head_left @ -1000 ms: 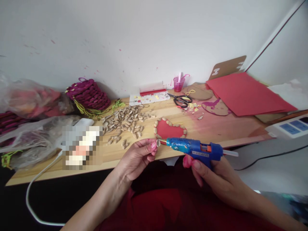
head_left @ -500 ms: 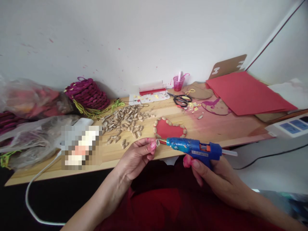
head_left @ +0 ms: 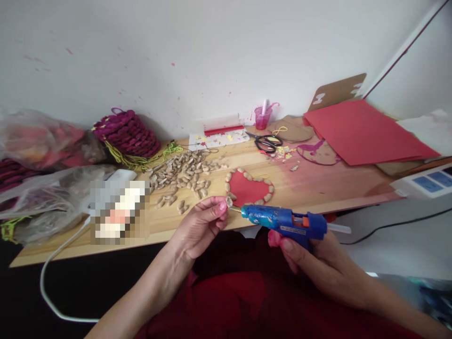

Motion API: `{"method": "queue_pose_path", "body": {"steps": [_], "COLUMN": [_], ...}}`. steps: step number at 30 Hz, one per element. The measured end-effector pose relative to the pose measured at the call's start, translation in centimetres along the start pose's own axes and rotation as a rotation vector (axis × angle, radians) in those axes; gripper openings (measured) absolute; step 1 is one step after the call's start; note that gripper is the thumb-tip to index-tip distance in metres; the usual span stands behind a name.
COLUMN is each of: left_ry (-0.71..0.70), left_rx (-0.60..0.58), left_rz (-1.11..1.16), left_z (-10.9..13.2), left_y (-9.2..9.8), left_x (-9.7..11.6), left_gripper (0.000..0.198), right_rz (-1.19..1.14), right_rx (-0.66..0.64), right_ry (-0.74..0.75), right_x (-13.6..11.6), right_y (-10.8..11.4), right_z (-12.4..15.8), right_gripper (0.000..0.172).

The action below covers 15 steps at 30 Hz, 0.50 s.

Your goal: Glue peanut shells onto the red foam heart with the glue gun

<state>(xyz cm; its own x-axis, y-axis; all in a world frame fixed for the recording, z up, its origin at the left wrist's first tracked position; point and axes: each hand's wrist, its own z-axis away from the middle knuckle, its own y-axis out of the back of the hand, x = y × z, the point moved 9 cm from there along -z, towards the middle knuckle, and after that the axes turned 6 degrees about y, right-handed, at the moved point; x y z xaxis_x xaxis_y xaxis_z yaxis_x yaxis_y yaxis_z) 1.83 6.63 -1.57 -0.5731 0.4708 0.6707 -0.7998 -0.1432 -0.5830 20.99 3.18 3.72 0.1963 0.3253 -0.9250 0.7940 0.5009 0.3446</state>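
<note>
Between thumb and fingertips, my left hand (head_left: 205, 221) pinches a peanut shell (head_left: 229, 202). My right hand (head_left: 310, 259) is wrapped round the handle of a blue hot glue gun (head_left: 282, 219), its nozzle pointing left at the shell; whether the tip touches it I cannot tell. Just beyond them a red heart (head_left: 247, 187) lies on the wooden table, edged with peanut shells; the gun hides part of its near edge. A pile of peanut shells (head_left: 183, 172) spreads to the left of the heart.
Black scissors (head_left: 268, 142) and a pink cup (head_left: 262, 118) stand behind the heart. Red sheets (head_left: 367, 134) lie at right, near a white power strip (head_left: 427, 186). Purple stacked pieces (head_left: 127, 134), plastic bags (head_left: 45, 141) and a white cable (head_left: 45, 292) occupy the left.
The shell and my left hand have shifted slightly up and left. The glue gun has moved slightly left, its nozzle still beside the shell.
</note>
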Motion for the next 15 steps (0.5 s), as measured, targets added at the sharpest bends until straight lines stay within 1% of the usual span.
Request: {"method": "queue_pose_path", "body": {"steps": [5, 11, 15], "left_ry": [-0.004, 0.004, 0.012], "left_rx": [-0.007, -0.006, 0.007], "left_rz": [-0.015, 0.0, 0.009], "left_z": [0.01, -0.01, 0.05], "left_y": [0.01, -0.02, -0.03], "left_x": [0.04, 0.03, 0.05], "left_gripper": [0.029, 0.029, 0.029], "right_rz": [0.033, 0.051, 0.021], "right_rx": [0.016, 0.019, 0.022], "right_ry": [0.026, -0.034, -0.058], "right_x": [-0.25, 0.32, 0.51], "right_y": [0.2, 0.18, 0.13], "right_z": [0.05, 0.18, 0.12], "right_gripper": [0.02, 0.029, 0.029]}}
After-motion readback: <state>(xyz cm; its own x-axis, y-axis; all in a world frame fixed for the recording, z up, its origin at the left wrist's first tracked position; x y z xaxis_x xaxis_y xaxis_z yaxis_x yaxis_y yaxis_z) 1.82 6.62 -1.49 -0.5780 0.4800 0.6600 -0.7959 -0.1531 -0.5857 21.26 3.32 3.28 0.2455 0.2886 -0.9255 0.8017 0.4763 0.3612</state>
